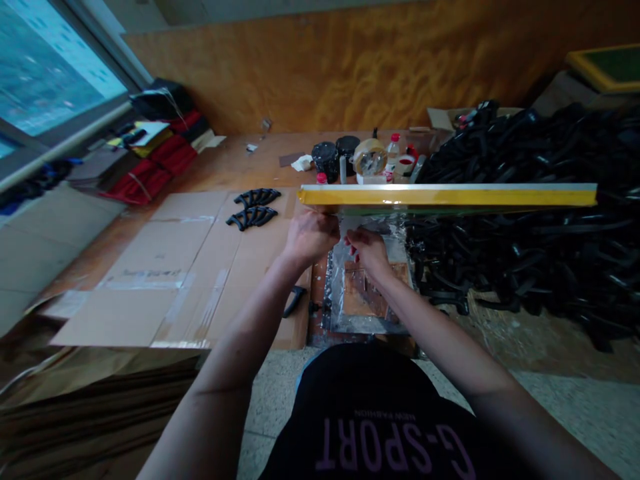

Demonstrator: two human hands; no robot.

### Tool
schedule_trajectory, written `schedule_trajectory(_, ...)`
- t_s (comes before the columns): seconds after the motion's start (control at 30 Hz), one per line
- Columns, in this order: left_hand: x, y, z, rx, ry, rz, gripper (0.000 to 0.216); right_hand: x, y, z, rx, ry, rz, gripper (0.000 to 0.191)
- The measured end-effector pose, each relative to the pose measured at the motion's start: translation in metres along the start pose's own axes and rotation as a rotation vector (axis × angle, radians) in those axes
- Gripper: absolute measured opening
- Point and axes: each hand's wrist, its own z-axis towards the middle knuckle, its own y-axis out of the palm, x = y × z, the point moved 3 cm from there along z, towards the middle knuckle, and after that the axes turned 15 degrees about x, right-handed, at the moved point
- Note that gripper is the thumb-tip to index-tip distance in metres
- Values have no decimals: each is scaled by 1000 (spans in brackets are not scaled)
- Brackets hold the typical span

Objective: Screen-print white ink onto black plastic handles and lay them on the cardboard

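My left hand (314, 237) is closed like a fist just below the left end of a long yellow-edged frame (450, 196), seen nearly edge-on. Whatever its fingers hold, if anything, is hidden. My right hand (369, 249) is close beside it, fingers curled in, and I cannot make out anything in them. Both hands are over a worn, plastic-covered work base (370, 325) with a brown rectangular patch (361, 293) in its middle. Left of the base, a single curved black handle-like piece (294, 301) lies on the flattened cardboard (195, 267).
Two rows of curved black pieces (253, 217) lie on the cardboard. A large heap of similar pieces (520, 247) fills the right side. Behind the frame stand dark tubs (325, 160), a tape roll (370, 157) and a red-capped bottle (393, 152). Red bundles (145, 175) sit by the window.
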Motion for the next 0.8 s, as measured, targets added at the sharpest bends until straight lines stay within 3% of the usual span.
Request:
schedule_trajectory(0.27, 0, 9, -2, 87, 92, -1, 30, 0, 2, -1, -6, 51, -26, 31)
schedule_trajectory(0.5, 2, 8, 0, 77, 117, -80, 27, 4, 2, 3, 7, 67, -29, 27)
schedule_trajectory(0.8, 7, 22, 1, 76, 121, 14, 33, 16, -7, 23, 13, -86, -227, 27)
